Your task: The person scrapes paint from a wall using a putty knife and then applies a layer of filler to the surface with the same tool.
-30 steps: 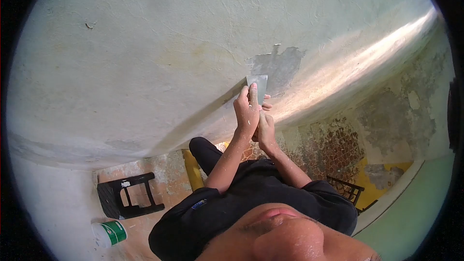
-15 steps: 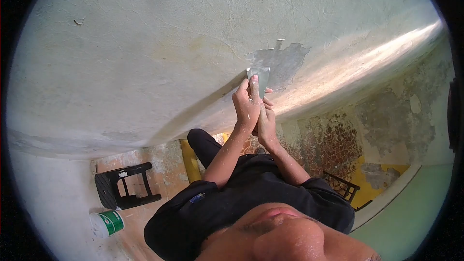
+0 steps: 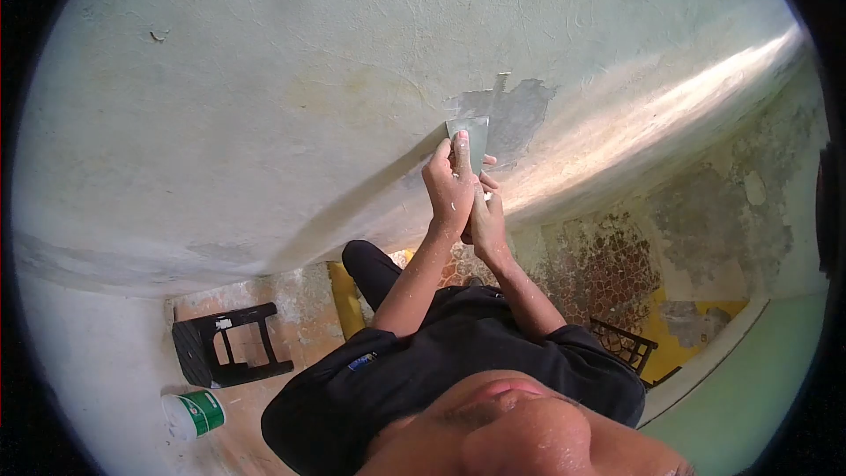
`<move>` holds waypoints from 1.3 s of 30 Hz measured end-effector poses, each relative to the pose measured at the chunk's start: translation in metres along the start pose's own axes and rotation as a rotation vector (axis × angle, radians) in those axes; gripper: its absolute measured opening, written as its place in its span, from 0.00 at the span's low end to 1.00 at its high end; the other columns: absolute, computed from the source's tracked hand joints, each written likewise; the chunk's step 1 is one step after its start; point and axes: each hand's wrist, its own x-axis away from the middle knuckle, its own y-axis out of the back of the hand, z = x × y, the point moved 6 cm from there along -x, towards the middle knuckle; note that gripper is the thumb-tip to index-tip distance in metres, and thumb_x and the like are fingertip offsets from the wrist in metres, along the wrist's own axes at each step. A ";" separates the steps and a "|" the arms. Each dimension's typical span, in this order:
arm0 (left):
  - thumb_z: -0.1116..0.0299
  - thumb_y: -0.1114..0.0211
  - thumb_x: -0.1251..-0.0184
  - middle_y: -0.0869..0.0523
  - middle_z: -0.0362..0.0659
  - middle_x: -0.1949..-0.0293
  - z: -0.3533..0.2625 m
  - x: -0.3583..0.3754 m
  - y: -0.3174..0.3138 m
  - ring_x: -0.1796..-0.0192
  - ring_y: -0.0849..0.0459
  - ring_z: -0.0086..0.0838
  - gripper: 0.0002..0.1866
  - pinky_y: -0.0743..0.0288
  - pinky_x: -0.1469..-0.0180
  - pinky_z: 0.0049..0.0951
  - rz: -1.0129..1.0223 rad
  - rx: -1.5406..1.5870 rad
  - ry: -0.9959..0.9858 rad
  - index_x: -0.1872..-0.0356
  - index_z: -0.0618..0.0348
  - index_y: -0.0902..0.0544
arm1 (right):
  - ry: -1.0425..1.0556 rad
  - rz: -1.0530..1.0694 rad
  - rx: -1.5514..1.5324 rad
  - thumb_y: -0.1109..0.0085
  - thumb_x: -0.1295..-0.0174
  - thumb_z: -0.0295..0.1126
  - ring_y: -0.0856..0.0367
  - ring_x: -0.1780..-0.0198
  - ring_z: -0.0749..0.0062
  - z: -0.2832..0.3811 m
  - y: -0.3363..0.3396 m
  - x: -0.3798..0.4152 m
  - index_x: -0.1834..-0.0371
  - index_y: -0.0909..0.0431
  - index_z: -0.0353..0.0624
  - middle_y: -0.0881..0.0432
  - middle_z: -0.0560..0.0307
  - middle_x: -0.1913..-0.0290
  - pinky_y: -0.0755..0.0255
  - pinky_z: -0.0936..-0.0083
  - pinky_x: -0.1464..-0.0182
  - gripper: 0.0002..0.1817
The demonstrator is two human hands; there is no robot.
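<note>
Both hands hold a flat putty knife [image 3: 477,143] against the pale wall [image 3: 291,62]. My left hand [image 3: 448,187] is closed on it, its thumb lying along the metal blade. Lower down, my right hand [image 3: 487,219] wraps the handle, which the fingers mostly hide. The blade's wide edge meets the wall at the lower left of a grey bare patch [image 3: 522,115] with ragged edges, where the coating is off. Whitish dust and flakes cling to both hands and forearms.
A black plastic stool [image 3: 233,344] lies on its side at the left, by a white and green bucket [image 3: 196,414]. A dark metal rack [image 3: 624,344] stands at the lower right. Patterned flooring [image 3: 608,273] shows below the wall.
The putty knife has moved slightly up the wall, with both hands keeping the same hold. The view has shifted a little. The grey patch looks much the same.
</note>
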 end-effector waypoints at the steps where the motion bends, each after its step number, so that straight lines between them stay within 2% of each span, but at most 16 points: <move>1: 0.57 0.48 0.12 0.09 0.51 0.71 0.000 -0.001 0.000 0.80 0.11 0.32 0.22 0.20 0.81 0.27 -0.002 0.014 -0.004 0.59 0.68 0.20 | 0.016 0.030 -0.009 0.55 0.16 0.49 0.35 0.86 0.88 0.003 -0.001 0.000 0.55 0.21 0.37 0.28 0.71 0.82 0.45 0.82 0.85 0.24; 6: 0.58 0.46 0.13 0.09 0.52 0.71 -0.004 -0.013 -0.001 0.80 0.11 0.31 0.20 0.20 0.81 0.28 0.006 -0.037 -0.048 0.57 0.70 0.19 | 0.045 0.001 0.008 0.54 0.16 0.49 0.34 0.85 0.89 0.008 -0.005 -0.015 0.55 0.22 0.38 0.27 0.70 0.80 0.45 0.83 0.85 0.23; 7: 0.59 0.46 0.13 0.09 0.52 0.71 -0.011 -0.015 -0.003 0.79 0.11 0.31 0.20 0.20 0.82 0.28 0.007 -0.029 -0.091 0.58 0.70 0.19 | 0.114 0.006 -0.014 0.54 0.16 0.49 0.35 0.84 0.90 0.013 -0.008 -0.019 0.54 0.22 0.38 0.26 0.70 0.79 0.45 0.83 0.85 0.23; 9: 0.59 0.45 0.13 0.09 0.52 0.71 -0.038 -0.020 -0.007 0.79 0.11 0.30 0.20 0.20 0.82 0.28 0.001 -0.025 -0.135 0.58 0.70 0.19 | 0.180 0.018 -0.039 0.54 0.16 0.48 0.35 0.84 0.90 0.031 -0.018 -0.025 0.54 0.22 0.38 0.26 0.70 0.78 0.45 0.83 0.85 0.22; 11: 0.60 0.45 0.14 0.09 0.52 0.71 -0.077 -0.027 -0.014 0.79 0.11 0.29 0.20 0.21 0.82 0.28 0.039 0.006 -0.277 0.59 0.71 0.19 | 0.275 0.000 -0.148 0.54 0.16 0.48 0.34 0.82 0.91 0.066 -0.028 -0.023 0.55 0.22 0.39 0.26 0.71 0.77 0.45 0.83 0.83 0.22; 12: 0.60 0.45 0.14 0.09 0.52 0.71 -0.088 -0.029 -0.017 0.79 0.11 0.30 0.20 0.21 0.82 0.27 0.042 0.008 -0.240 0.59 0.71 0.19 | 0.120 0.005 -0.130 0.54 0.16 0.48 0.33 0.80 0.91 0.078 -0.031 -0.016 0.58 0.23 0.40 0.26 0.71 0.76 0.44 0.84 0.82 0.22; 13: 0.60 0.45 0.14 0.09 0.52 0.71 -0.091 -0.029 -0.017 0.79 0.11 0.30 0.20 0.21 0.82 0.27 0.033 0.006 -0.241 0.59 0.71 0.19 | 0.117 0.013 -0.128 0.54 0.16 0.48 0.33 0.80 0.91 0.079 -0.028 -0.017 0.58 0.23 0.40 0.26 0.71 0.76 0.44 0.84 0.82 0.22; 15: 0.60 0.44 0.14 0.09 0.52 0.71 -0.096 -0.030 -0.019 0.79 0.11 0.30 0.19 0.21 0.82 0.27 0.053 -0.011 -0.256 0.59 0.71 0.19 | 0.243 0.112 -0.106 0.53 0.16 0.48 0.33 0.80 0.92 0.090 -0.031 -0.018 0.56 0.22 0.40 0.25 0.70 0.75 0.44 0.85 0.82 0.21; 16: 0.56 0.46 0.13 0.09 0.52 0.69 -0.091 -0.028 -0.018 0.78 0.10 0.31 0.22 0.18 0.81 0.27 0.054 -0.025 -0.279 0.58 0.69 0.19 | 0.257 0.083 -0.153 0.53 0.16 0.48 0.34 0.81 0.92 0.090 -0.033 -0.017 0.56 0.21 0.41 0.24 0.70 0.76 0.45 0.85 0.83 0.21; 19: 0.56 0.46 0.13 0.09 0.51 0.69 -0.054 -0.025 -0.012 0.78 0.10 0.31 0.22 0.18 0.80 0.27 0.044 -0.010 -0.242 0.58 0.69 0.19 | 0.324 0.054 -0.098 0.52 0.16 0.48 0.34 0.83 0.91 0.056 -0.020 -0.024 0.55 0.21 0.42 0.24 0.70 0.76 0.46 0.85 0.84 0.21; 21: 0.56 0.47 0.13 0.09 0.52 0.69 -0.035 -0.017 -0.007 0.78 0.11 0.31 0.23 0.18 0.80 0.28 0.023 0.003 -0.198 0.59 0.69 0.19 | 0.274 0.006 -0.077 0.52 0.16 0.49 0.33 0.83 0.91 0.043 -0.014 -0.018 0.54 0.22 0.42 0.25 0.71 0.78 0.46 0.84 0.84 0.21; 23: 0.55 0.47 0.13 0.09 0.52 0.69 -0.019 -0.012 -0.002 0.79 0.11 0.31 0.23 0.17 0.80 0.28 0.008 0.027 -0.118 0.59 0.69 0.19 | 0.135 0.060 -0.004 0.52 0.17 0.49 0.33 0.83 0.90 0.028 -0.009 -0.012 0.52 0.22 0.41 0.25 0.69 0.78 0.45 0.84 0.84 0.21; 24: 0.55 0.48 0.13 0.09 0.52 0.70 -0.016 -0.011 0.000 0.79 0.11 0.32 0.23 0.17 0.80 0.29 0.009 0.033 -0.119 0.59 0.69 0.19 | 0.044 0.101 0.020 0.52 0.17 0.49 0.33 0.84 0.89 0.023 -0.004 -0.009 0.47 0.23 0.38 0.24 0.68 0.77 0.44 0.83 0.84 0.22; 30: 0.59 0.47 0.13 0.09 0.51 0.71 -0.005 -0.007 -0.002 0.80 0.11 0.31 0.21 0.21 0.82 0.28 0.007 0.048 -0.054 0.60 0.69 0.20 | 0.004 0.035 0.011 0.51 0.17 0.48 0.29 0.78 0.89 0.008 0.004 -0.007 0.35 0.27 0.33 0.22 0.66 0.73 0.38 0.84 0.79 0.26; 37: 0.55 0.47 0.13 0.09 0.53 0.70 -0.014 -0.014 -0.005 0.80 0.12 0.31 0.23 0.18 0.81 0.29 0.035 0.006 -0.074 0.58 0.70 0.20 | 0.070 0.000 0.003 0.52 0.16 0.48 0.27 0.74 0.90 0.026 -0.002 -0.007 0.38 0.25 0.33 0.20 0.64 0.69 0.36 0.85 0.76 0.25; 39: 0.55 0.48 0.13 0.09 0.53 0.70 -0.014 -0.014 -0.005 0.80 0.12 0.32 0.24 0.18 0.81 0.29 0.034 0.006 -0.073 0.58 0.70 0.20 | -0.017 0.065 0.051 0.52 0.16 0.47 0.28 0.75 0.90 0.026 -0.001 -0.007 0.40 0.24 0.34 0.21 0.65 0.70 0.37 0.85 0.77 0.24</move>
